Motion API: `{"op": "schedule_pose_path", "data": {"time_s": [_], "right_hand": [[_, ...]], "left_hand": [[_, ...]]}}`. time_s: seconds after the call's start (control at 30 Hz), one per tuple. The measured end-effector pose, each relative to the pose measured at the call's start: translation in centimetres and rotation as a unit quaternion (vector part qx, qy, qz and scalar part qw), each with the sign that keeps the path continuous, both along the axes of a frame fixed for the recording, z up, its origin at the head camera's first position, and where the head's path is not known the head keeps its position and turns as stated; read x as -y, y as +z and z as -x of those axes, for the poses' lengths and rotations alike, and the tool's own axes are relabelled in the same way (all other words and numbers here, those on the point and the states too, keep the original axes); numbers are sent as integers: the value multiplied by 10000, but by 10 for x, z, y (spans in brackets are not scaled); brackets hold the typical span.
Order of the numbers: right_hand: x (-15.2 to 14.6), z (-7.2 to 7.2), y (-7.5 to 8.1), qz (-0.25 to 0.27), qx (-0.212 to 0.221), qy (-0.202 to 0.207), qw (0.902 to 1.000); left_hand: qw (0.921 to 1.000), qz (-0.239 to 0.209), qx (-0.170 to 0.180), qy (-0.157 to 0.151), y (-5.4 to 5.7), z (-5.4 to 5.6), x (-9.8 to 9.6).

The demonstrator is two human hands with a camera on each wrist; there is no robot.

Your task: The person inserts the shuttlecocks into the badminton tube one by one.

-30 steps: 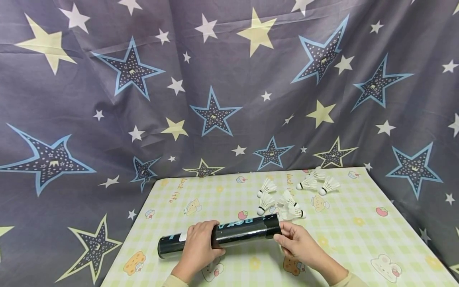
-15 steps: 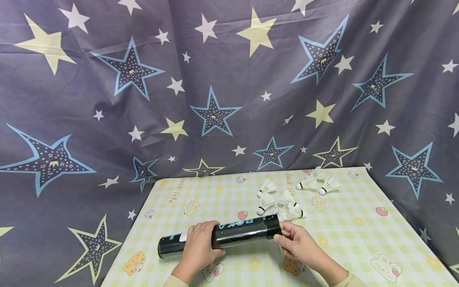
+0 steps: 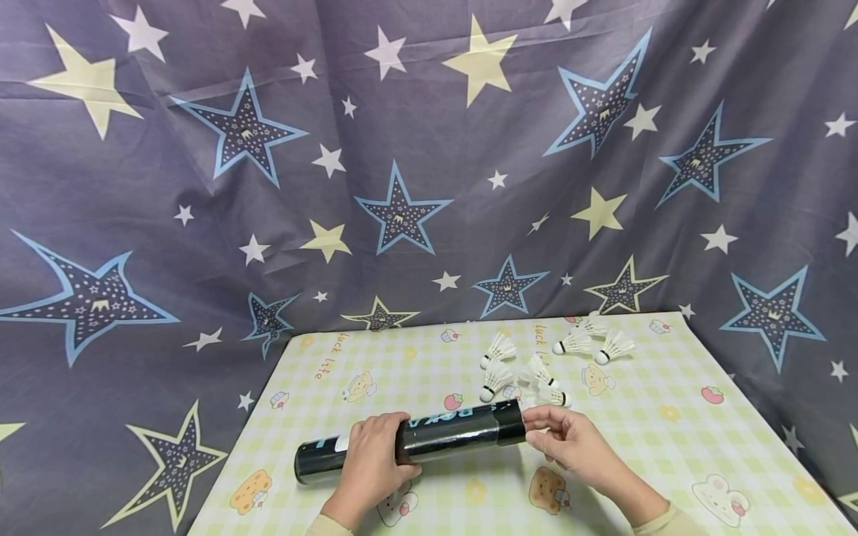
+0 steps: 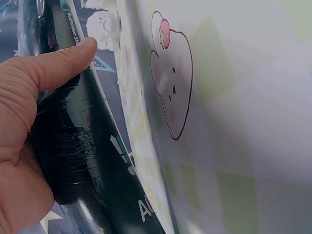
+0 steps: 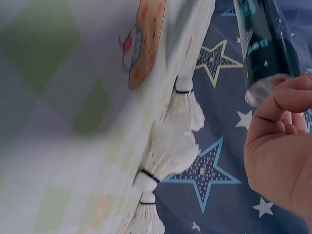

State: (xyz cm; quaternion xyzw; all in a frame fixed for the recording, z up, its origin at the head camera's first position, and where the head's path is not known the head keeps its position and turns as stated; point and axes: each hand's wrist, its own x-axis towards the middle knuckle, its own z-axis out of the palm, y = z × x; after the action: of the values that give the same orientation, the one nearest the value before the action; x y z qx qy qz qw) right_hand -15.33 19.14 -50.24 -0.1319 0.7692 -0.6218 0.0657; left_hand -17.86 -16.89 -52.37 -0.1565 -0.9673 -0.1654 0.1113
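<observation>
A long, glossy black shuttlecock tube (image 3: 462,432) lies across the front of the table, its right end slightly higher in the head view. My left hand (image 3: 375,454) wraps round its left part, thumb along the near side; the left wrist view shows this thumb (image 4: 66,66) over the dark wrap. At the right end, my right hand (image 3: 570,443) has thumb and fingers at the mouth. In the right wrist view, the pale feathered end of a shuttlecock (image 5: 261,92) pokes out there, the bent fingers of my right hand (image 5: 282,146) pinching it. Its cork is hidden.
Several white shuttlecocks lie behind the tube, one group near its right end (image 3: 497,380) and another farther back right (image 3: 614,348). A pale green checked cloth (image 3: 643,447) covers the table. A dark star-patterned curtain (image 3: 429,149) hangs behind it.
My right hand has shifted slightly right, its thumb drawing back from the tube's edge. My left hand and the tube stay in place.
</observation>
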Motion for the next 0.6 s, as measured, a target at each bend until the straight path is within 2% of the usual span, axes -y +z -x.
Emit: {"op": "schedule_pose_path", "data": {"time_s": [0.13,0.6], "right_hand": [[-8,2,-1,-117,-94,-191,9997],[-37,16,-11,-522,-2,-759,9958]], "left_hand": [[10000,5,1,-8,0,0,0],[10000,-25,37,9,1,-1,-1]]}}
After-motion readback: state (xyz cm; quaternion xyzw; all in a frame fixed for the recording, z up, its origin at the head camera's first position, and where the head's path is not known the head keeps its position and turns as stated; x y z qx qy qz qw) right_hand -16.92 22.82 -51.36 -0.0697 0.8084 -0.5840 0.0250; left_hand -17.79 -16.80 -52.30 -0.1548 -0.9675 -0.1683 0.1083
